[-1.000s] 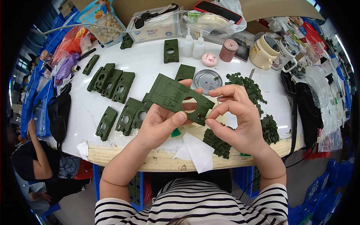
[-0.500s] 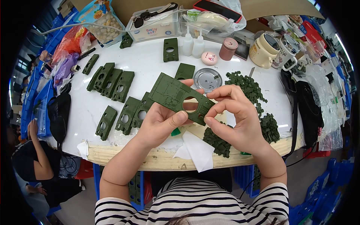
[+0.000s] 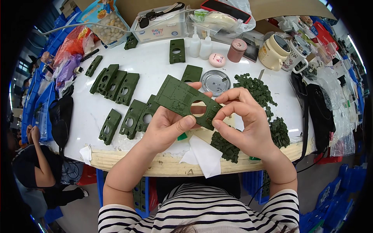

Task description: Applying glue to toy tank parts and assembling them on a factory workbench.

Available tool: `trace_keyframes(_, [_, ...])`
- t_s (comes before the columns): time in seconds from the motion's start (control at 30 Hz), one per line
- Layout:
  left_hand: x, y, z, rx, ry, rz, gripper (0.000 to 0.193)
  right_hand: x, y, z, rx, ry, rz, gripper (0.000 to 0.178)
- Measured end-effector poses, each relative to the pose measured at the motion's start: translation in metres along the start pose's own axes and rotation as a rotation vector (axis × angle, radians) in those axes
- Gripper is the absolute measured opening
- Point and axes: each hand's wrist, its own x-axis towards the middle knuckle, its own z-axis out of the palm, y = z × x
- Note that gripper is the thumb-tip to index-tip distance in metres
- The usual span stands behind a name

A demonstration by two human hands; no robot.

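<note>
A dark green plastic model tank hull top (image 3: 176, 95) with a large round hole is held tilted above the table. My left hand (image 3: 167, 124) grips it from below, thumb on the near edge beside the hole and fingers behind. At its right end, my right hand (image 3: 244, 120) is closed in a pinch against the edge; whether a small part lies between the fingertips is hidden. Below my right hand lies a pile of small green parts (image 3: 224, 146), with another pile (image 3: 254, 90) beyond it. Several similar hull tops (image 3: 127, 89) stand and lean on the left.
A round metal tin lid (image 3: 215, 82) holds a few green bits. White squeeze bottles (image 3: 205, 47), a pink canister (image 3: 236, 50) and mugs (image 3: 274, 52) line the back. White paper (image 3: 204, 155) hangs over the wooden front edge. At far left another person's arm (image 3: 42, 159) shows.
My hands and the hull top stay almost still, with only a very slight shift. At far left, the other person's hands have moved a little.
</note>
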Motion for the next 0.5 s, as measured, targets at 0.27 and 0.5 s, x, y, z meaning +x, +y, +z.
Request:
trace_keyframes(0.27, [0.0,-0.0004,-0.0016,-0.052,-0.026,0.004,0.066,0.0002,-0.0025,-0.0006,-0.054,0.001,-0.01,0.01])
trace_keyframes(0.5, [-0.0004,-0.0009,-0.0035,-0.074,-0.062,0.011,0.062,-0.0004,-0.0025,-0.0009,-0.035,-0.005,0.011,0.011])
